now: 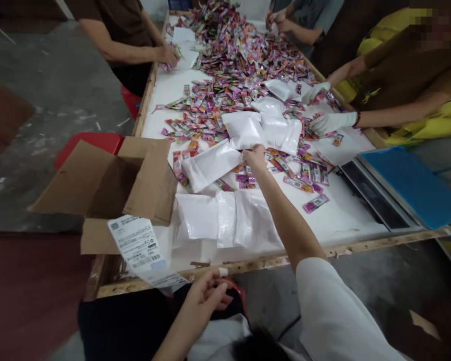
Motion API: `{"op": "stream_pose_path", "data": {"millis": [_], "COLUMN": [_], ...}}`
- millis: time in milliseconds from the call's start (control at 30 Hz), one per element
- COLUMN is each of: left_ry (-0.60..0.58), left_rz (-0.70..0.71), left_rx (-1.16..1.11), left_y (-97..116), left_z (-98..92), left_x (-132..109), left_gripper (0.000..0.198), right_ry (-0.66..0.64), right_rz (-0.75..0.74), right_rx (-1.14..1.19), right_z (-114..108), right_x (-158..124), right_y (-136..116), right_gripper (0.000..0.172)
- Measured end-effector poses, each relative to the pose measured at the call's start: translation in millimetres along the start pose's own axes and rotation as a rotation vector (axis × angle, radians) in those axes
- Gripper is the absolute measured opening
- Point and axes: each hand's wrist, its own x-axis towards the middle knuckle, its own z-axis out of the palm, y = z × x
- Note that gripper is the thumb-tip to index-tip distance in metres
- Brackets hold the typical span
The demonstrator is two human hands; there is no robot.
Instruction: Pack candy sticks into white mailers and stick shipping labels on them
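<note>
My right hand (256, 156) reaches over the table, fingers bent at the lower edge of a plump white pouch (244, 131); its fingertips are partly hidden. Just left of it, a long white pouch (212, 166) lies aslant on small printed sachets (315, 203). More white pouches (274, 128) cluster beyond. Close to me, a row of white pouches (197, 216) lies flat, partly behind my right forearm. My left hand (209, 296) hangs before the table edge with loosely curled, parted fingers and nothing in it. White tape wraps one fingertip.
An open cardboard box (150, 185) stands at the left, beside a printed label sheet (137, 245) overhanging the table edge. A scale with a blue top (413, 183) sits at the right. Sachets are heaped (244, 55) farther back. Co-workers' hands (332, 122) work along both sides.
</note>
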Motion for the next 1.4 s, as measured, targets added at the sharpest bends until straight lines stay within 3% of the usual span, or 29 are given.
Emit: {"op": "stream_pose_path", "data": {"millis": [100, 200, 300, 400, 500, 567, 633, 767, 900, 1000, 1100, 1167, 1233, 1300, 1400], "left_ry": [0.029, 0.054, 0.138, 0.299, 0.469, 0.571, 0.638, 0.681, 0.689, 0.709, 0.725, 0.734, 0.742, 0.750, 0.762], "left_rz": [0.033, 0.121, 0.326, 0.688, 0.999, 1.018, 0.923, 0.801, 0.803, 0.829, 0.870, 0.891, 0.913, 0.941, 0.968], "left_rx": [0.020, 0.069, 0.173, 0.336, 0.653, 0.907, 1.122, 1.330, 1.351, 1.342, 1.335, 1.339, 1.354, 1.376, 1.400], "left_y": [-1, -1, 12, 38, 62, 68, 66, 54, 51, 50, 46, 43, 40, 38, 36], "left_z": [-0.8, 0.3, 2.1, 7.3, 17.4, 24.6, 29.6, 31.7, 31.2, 32.7, 35.3, 36.4, 36.1, 34.4, 31.6], "left_x": [0, -1, 6, 27, 64, 89, 108, 120, 117, 119, 121, 122, 123, 125, 128], "left_gripper": [0.062, 0.052, 0.035, 0.023, 0.026, 0.034, 0.044, 0.051, 0.053, 0.052, 0.050, 0.048, 0.045, 0.043, 0.043], "right_ry": [-0.262, -0.531, -0.651, -0.497, -0.120, 0.060, 0.136, 0.050, 0.133, 0.234, 0.163, 0.023, -0.054, -0.057, -0.059], "right_rz": [0.109, 0.043, -0.061, -0.085, -0.103, -0.163, -0.223, -0.259, -0.309, -0.485, -0.620, -0.608, -0.541, -0.499, -0.505], "right_rx": [0.148, -0.038, -0.295, -0.521, -0.634, -0.695, -0.761, -0.781, -0.561, -0.323, -0.165, -0.149, -0.182, -0.240, -0.321], "right_z": [-2, -15, -39, -58, -57, -44, -29, -18, -53, -93, -117, -116, -108, -101, -105], "right_x": [-45, -88, -99, -75, -37, -14, 6, 36, 47, 25, -21, -52, -70, -71, -49], "right_y": [-6, 0, 5, 0, -7, -6, -1, 6, 12, 40, 86, 114, 132, 139, 136], "right_gripper": [0.049, 0.041, 0.040, 0.046, 0.055, 0.064, 0.067, 0.056, 0.048, 0.042, 0.028, 0.023, 0.027, 0.034, 0.036]}}
